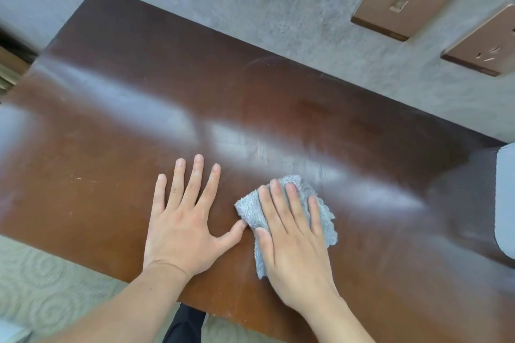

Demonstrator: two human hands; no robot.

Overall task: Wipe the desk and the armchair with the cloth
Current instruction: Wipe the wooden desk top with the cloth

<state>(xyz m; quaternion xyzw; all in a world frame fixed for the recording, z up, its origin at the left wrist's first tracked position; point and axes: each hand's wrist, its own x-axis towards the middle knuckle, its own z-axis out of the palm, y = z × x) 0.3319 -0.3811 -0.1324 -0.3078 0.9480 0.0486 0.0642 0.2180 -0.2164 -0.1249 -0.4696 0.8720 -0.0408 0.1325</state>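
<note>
1. Two bare hands rest on a glossy brown desk (250,108) set against a grey wall.
2. Left hand (185,220) lies flat, fingers spread, holding nothing, bracing near the front edge.
3. Right hand (292,239) presses flat, fingers extended, pinning a folded grey cloth (250,209) just beside the left thumb.
4. Good wiping likely means even palm pressure and overlapping strokes toward the unwiped far corners.
5. No armchair is visible.
</note>
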